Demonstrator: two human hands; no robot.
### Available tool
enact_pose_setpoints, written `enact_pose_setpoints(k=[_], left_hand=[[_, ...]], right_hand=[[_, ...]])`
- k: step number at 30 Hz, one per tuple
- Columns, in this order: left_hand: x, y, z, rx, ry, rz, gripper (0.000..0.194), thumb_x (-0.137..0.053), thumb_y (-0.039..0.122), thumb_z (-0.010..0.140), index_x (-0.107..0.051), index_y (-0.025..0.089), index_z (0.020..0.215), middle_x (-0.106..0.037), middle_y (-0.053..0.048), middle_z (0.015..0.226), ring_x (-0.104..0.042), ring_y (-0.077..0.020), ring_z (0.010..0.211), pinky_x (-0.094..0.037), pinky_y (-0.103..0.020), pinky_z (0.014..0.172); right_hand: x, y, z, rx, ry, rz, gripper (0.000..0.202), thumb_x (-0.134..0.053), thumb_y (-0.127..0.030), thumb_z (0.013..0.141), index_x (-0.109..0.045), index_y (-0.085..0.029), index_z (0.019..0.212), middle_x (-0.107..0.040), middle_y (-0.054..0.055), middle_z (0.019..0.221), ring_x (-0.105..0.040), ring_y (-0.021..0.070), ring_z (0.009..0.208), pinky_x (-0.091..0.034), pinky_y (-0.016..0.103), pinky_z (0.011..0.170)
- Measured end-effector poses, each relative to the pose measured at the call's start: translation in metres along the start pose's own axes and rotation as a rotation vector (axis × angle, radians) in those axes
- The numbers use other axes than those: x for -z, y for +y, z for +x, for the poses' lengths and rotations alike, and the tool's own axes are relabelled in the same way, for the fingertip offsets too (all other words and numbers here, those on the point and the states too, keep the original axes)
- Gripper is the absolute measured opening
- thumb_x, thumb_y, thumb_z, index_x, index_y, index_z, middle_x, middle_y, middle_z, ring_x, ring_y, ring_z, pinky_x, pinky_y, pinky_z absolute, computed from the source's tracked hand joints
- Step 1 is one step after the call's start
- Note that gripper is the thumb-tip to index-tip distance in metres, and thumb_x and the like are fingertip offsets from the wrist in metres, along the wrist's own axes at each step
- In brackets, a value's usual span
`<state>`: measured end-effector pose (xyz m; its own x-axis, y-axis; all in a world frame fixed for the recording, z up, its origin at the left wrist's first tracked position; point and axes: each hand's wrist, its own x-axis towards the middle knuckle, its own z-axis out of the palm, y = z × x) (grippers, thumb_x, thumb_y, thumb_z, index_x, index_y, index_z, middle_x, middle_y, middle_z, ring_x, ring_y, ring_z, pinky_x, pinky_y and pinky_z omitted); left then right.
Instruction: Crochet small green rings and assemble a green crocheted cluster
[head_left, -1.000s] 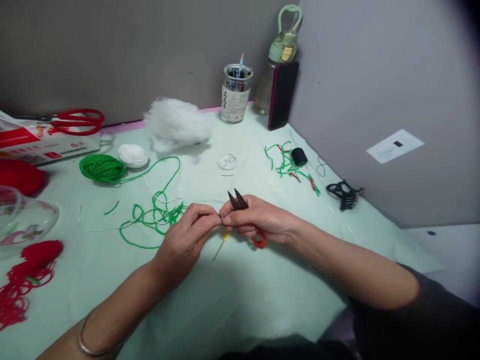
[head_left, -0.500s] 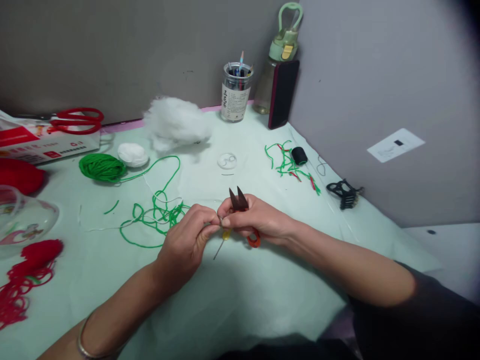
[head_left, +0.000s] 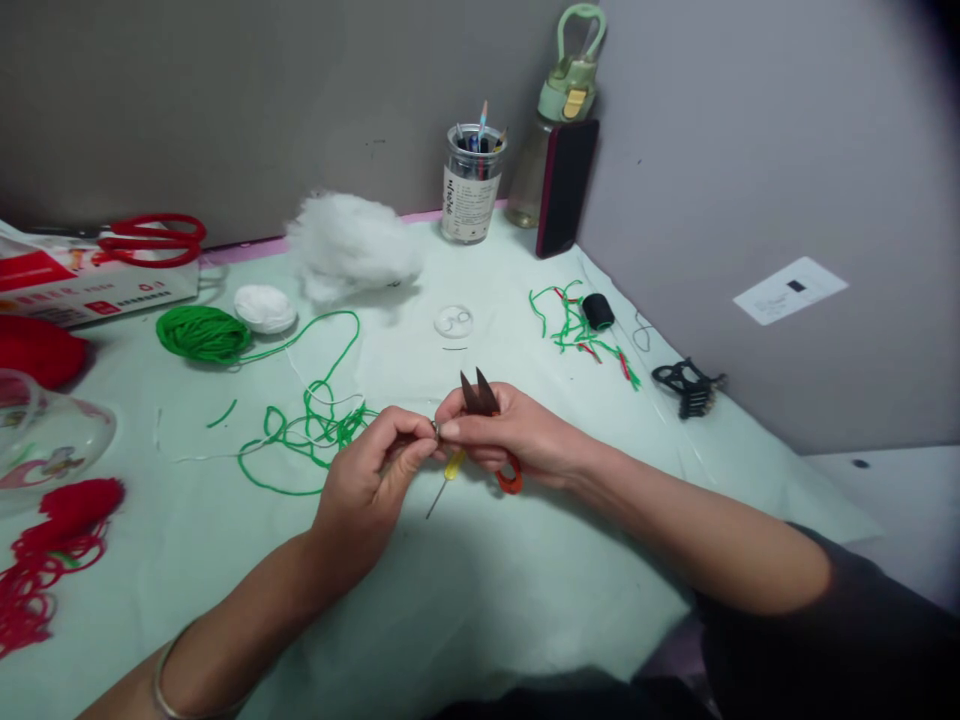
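Note:
My right hand (head_left: 506,435) is closed round small scissors (head_left: 481,392) with dark, slightly parted blades pointing away and an orange handle. Its thumb and fingertip also pinch a tiny metallic item (head_left: 436,430). From the left, the fingertips of my left hand (head_left: 375,475) meet it there in a pinch; what exactly they hold is too small to name. Below the fingers, a yellow-handled tool (head_left: 452,467) with a thin metal shaft slants down to the left. Tangled green yarn (head_left: 300,440) lies left of the hands, with a white strand across it.
Behind are white stuffing (head_left: 352,245), a pen jar (head_left: 471,190), a bottle (head_left: 529,170) and a phone (head_left: 568,190). Yarn scraps (head_left: 577,325), a black spool (head_left: 598,311) and a hair claw (head_left: 688,385) lie right. Red yarn (head_left: 67,540) and a clear bowl (head_left: 75,440) stand left.
Both hands' fingertips have shifted slightly, and the left fingers have changed their pinch. The scissors have moved a little to the right. The tiny metallic item shows a bit farther left.

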<state>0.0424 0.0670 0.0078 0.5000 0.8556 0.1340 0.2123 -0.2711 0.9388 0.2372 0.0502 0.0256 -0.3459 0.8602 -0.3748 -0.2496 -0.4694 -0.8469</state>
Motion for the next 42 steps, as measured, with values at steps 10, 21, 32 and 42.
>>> enact_pose_setpoints(k=[10,21,32,42], left_hand=[[0.000,0.009,0.003,0.296,-0.044,-0.406,0.015,-0.062,0.033,0.096,-0.060,0.019,0.090,-0.075,-0.002,0.086,-0.073,-0.0154,0.077,-0.061,-0.031,0.079],[0.003,0.008,0.007,0.467,-0.182,-0.624,0.018,-0.063,0.035,0.096,-0.063,0.017,0.093,-0.074,0.000,0.085,-0.072,-0.0123,0.074,-0.059,-0.026,0.076],[0.001,0.007,0.006,0.487,-0.162,-0.706,0.015,-0.068,0.034,0.093,-0.063,0.020,0.089,-0.072,-0.001,0.093,-0.072,-0.0136,0.084,-0.060,-0.030,0.084],[0.004,0.009,0.007,0.474,-0.081,-0.707,0.016,-0.073,0.033,0.089,-0.065,0.019,0.086,-0.072,-0.002,0.097,-0.071,-0.0134,0.083,-0.059,-0.030,0.084]], right_hand=[[0.003,0.001,0.001,0.099,0.087,-0.063,0.025,-0.081,-0.034,0.075,-0.066,-0.017,0.085,-0.057,-0.007,0.057,-0.036,0.0039,0.042,-0.026,0.018,0.038],[-0.001,-0.003,-0.003,0.089,0.189,-0.276,0.019,-0.072,-0.034,0.080,-0.066,-0.017,0.084,-0.051,-0.007,0.055,-0.039,0.0057,0.044,-0.028,0.019,0.038],[-0.007,-0.007,-0.004,0.154,0.161,-0.286,0.025,-0.076,-0.038,0.079,-0.067,-0.016,0.083,-0.058,-0.004,0.064,-0.042,0.0058,0.051,-0.031,0.021,0.045],[0.016,-0.020,-0.009,0.366,0.289,-0.893,0.019,-0.057,-0.035,0.096,-0.065,-0.019,0.089,-0.064,0.001,0.078,-0.053,0.0128,0.069,-0.040,0.026,0.066]])
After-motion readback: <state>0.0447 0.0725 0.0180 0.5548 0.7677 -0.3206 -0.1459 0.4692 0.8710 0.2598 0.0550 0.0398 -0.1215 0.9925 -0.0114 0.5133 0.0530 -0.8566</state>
